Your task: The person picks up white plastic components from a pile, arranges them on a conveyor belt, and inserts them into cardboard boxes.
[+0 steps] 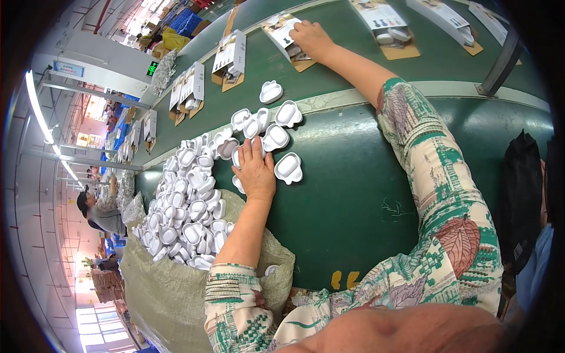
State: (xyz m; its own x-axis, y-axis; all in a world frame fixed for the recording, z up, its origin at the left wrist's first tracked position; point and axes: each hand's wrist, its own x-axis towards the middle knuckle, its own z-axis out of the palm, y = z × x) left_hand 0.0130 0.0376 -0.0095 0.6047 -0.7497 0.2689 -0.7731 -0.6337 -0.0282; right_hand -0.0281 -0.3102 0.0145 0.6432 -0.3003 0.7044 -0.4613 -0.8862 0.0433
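My left hand (256,173) lies with fingers stretched out over several small white plastic dishes, touching them at the edge of a large heap. Each dish is a shallow rounded shape with a small tab; a loose dish (288,168) lies just right of that hand. My right arm reaches far across the table to a white printed carton (279,26). At its side my right hand (312,41) has bent fingers closed on the carton's edge. The carton's near flap is open, with grey and white contents partly showing; my fingers hide some of it.
An open woven sack (170,294) holds the heap of white dishes (182,206) at the left. More open cartons (385,29) stand in a row on the green belt (329,76). A metal post (500,65) rises at the right. Another person (103,212) works farther left.
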